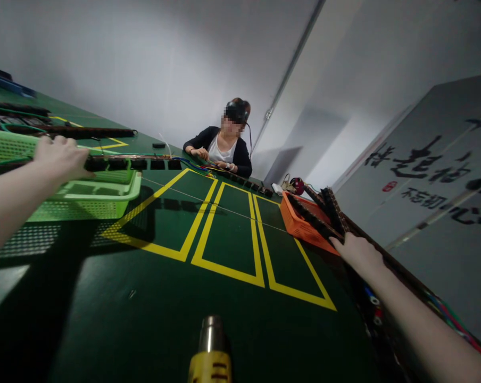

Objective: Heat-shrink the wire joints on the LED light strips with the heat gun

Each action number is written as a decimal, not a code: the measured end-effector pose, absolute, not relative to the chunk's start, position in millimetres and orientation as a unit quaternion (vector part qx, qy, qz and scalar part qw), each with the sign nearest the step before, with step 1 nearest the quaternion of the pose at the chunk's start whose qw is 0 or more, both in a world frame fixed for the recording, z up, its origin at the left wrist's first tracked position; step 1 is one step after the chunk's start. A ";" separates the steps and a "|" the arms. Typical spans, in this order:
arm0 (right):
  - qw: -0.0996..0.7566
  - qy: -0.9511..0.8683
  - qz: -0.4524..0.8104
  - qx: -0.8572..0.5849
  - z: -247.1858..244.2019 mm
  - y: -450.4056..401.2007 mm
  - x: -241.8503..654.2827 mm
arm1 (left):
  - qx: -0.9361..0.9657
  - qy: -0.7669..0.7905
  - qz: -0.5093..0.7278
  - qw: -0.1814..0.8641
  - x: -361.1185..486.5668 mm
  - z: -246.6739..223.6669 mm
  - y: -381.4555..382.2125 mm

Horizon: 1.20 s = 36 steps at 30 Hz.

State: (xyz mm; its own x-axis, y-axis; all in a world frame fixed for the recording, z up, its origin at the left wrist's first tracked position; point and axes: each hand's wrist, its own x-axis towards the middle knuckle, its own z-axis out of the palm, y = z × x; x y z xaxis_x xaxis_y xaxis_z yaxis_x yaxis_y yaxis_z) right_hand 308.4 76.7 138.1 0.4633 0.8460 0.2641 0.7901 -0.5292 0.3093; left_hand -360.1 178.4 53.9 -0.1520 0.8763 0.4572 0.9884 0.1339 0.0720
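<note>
My left hand (pixel 60 157) is wrapped round a long strip of black blocks (pixel 134 164) with coloured wires at its far end. This strip is held level over a light-green basket (pixel 116 205) at the left of the green table. On the right, my right hand (pixel 358 252) is closed on the near end of a dark strip (pixel 312 215) that lies across an orange basket (pixel 298 226). The thumb shows; the other fingers are mostly hidden. A yellow heat gun (pixel 210 356) with a metal nozzle stands at the near edge, touched by neither hand.
Yellow tape frames (pixel 228 271) mark the middle of the green table (pixel 152 314). Across it a co-worker (pixel 224 146) handles a similar strip (pixel 252 184). More dark strips (pixel 334 207) lean by the orange basket, and wires with ring terminals (pixel 374 302) hang near my right forearm.
</note>
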 end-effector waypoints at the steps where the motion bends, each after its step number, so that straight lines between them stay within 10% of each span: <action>1: 0.068 0.485 0.196 0.850 138.6 75.7 307.9 | -0.624 -0.741 -0.181 0.171 -355.3 57.0 173.4; 13: -0.065 0.626 0.274 0.727 139.2 11.0 270.5 | -0.663 -0.659 -0.240 0.260 -316.7 120.8 122.8; 20: -0.152 0.757 -0.003 0.636 97.8 -67.3 197.9 | -0.623 -0.729 -0.229 0.169 -260.7 105.0 37.9; 27: -0.056 0.702 -0.482 0.521 62.6 -139.6 133.6 | -0.763 -0.575 -0.215 0.203 -224.4 62.7 -29.7; 36: -0.121 0.699 -0.436 0.553 63.7 -180.9 128.4 | -0.778 -0.602 -0.126 0.128 -222.3 22.7 -63.5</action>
